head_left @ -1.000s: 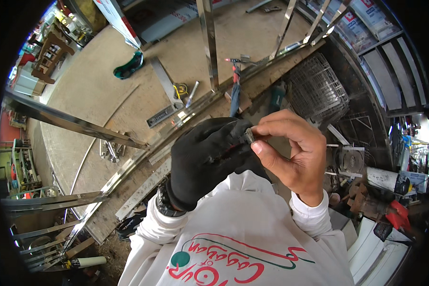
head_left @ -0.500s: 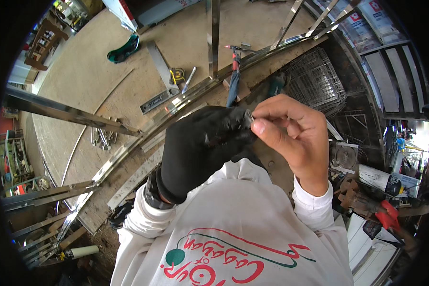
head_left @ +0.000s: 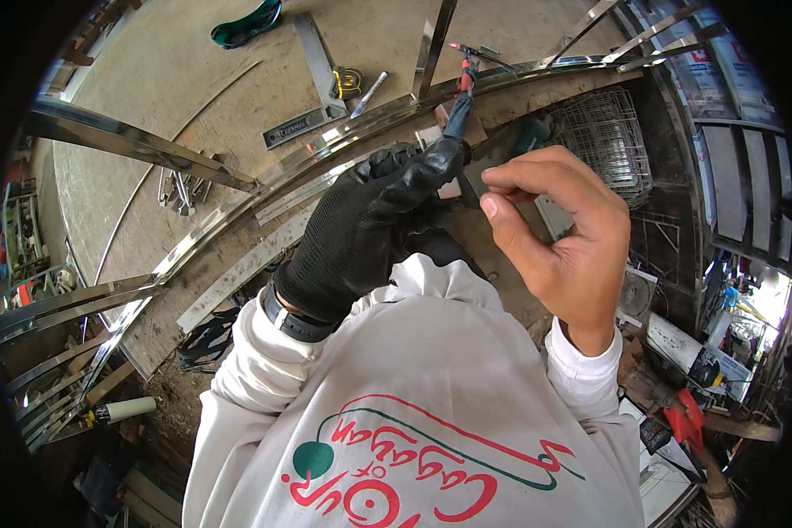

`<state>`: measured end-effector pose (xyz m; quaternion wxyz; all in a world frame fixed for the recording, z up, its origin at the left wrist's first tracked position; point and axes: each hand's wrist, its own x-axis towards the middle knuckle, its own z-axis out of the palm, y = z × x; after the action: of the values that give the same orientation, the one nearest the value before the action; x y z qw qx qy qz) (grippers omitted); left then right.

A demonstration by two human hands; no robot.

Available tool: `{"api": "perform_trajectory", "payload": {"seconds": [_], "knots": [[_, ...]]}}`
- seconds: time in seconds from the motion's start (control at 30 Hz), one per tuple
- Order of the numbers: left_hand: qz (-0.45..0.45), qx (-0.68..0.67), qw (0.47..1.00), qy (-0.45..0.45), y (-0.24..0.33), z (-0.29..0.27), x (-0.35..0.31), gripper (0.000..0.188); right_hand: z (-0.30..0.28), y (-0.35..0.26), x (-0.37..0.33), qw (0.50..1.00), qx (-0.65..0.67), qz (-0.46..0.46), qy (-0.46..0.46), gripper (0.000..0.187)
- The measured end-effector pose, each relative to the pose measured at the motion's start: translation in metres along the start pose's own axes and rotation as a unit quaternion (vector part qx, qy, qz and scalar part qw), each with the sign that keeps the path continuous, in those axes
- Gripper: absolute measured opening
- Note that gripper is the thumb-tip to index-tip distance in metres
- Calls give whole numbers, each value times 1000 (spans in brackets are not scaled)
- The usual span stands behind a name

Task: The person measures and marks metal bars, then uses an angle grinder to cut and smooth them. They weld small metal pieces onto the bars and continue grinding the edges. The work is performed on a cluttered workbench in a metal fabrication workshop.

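Note:
My left hand point(head_left: 352, 216) wears a black work glove, and its fingers are curled in front of my chest. A small shiny metal piece point(head_left: 428, 136) shows between its thumb and fingers; the rest of it is hidden by the glove. Just to the right, my bare right hand point(head_left: 563, 224) is raised with thumb and forefinger bent toward each other. A gap shows between those tips, with nothing seen in it. Beyond the hands, a tool like a welding torch point(head_left: 463, 92), red with a blue-wrapped cable, leans over a polished metal rail point(head_left: 361, 128).
On the table point(head_left: 194, 66) lie a try square point(head_left: 317, 66), yellow tape measure point(head_left: 348, 83), marker pen point(head_left: 370, 94), green goggles point(head_left: 246, 25) and several metal offcuts point(head_left: 182, 189). Upright metal posts point(head_left: 132, 145) rise from the rail. A wire rack point(head_left: 603, 141) stands at right.
My right fingers have come away from the tip of my left glove and their pinch has loosened. The left hand has turned, its thumb now pointing away from me. The view has shifted.

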<state>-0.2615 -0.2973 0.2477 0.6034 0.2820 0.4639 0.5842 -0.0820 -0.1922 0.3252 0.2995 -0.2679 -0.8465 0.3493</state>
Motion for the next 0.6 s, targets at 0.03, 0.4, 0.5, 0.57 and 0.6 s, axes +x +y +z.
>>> {"api": "perform_trajectory", "payload": {"seconds": [0.03, 0.4, 0.5, 0.57, 0.6], "knots": [[-38, -79, 996, 3, 1, 2, 0, 39, 1, 0, -2, 1000, 10, 19, 3, 19], [42, -96, 994, -3, 2, 19, 0, 28, 21, 9, -21, 975, 166, 124, 76, 13], [209, 119, 967, -83, 4, 6, 2, 38, 6, 10, -23, 953, 257, 161, 3, 11], [201, 139, 963, -111, 6, 0, 4, 41, 3, 10, -24, 967, 225, 118, -5, 16], [202, 148, 962, -110, 10, 1, 2, 40, 3, 9, -25, 971, 214, 108, -6, 17]]}}
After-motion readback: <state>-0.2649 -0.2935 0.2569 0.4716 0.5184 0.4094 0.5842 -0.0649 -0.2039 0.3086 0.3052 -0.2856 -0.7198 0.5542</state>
